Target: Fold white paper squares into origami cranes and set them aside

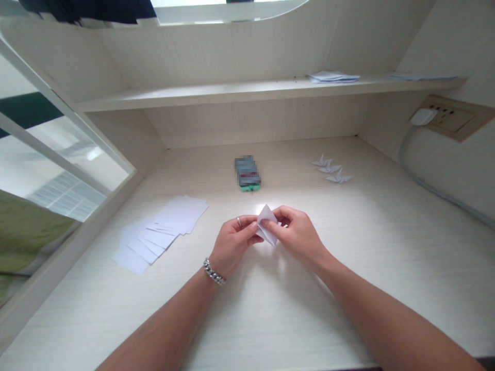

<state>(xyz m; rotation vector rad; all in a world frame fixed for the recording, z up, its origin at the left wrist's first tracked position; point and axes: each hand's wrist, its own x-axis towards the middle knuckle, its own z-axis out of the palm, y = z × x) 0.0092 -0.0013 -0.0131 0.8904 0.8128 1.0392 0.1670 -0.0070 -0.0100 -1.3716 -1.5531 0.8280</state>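
A small piece of folded white paper (267,212), roughly diamond-shaped, is held up between my two hands just above the desk. My left hand (233,242), with a ring and a chain bracelet, pinches its left edge between thumb and fingers. On the other side, my right hand (299,232) grips the paper, its thumb lying across the front face. The right fingertips are partly hidden behind the paper. Beyond the hands, toward the back right of the desk, stand several folded paper cranes (328,167) in a row.
Loose white paper sheets (170,221) lie fanned out on the left of the desk (240,319). A phone-like device (247,172), blurred out, rests at the back middle. More paper (333,77) sits on the shelf above. A cable (425,183) runs from the wall socket (456,117) at right.
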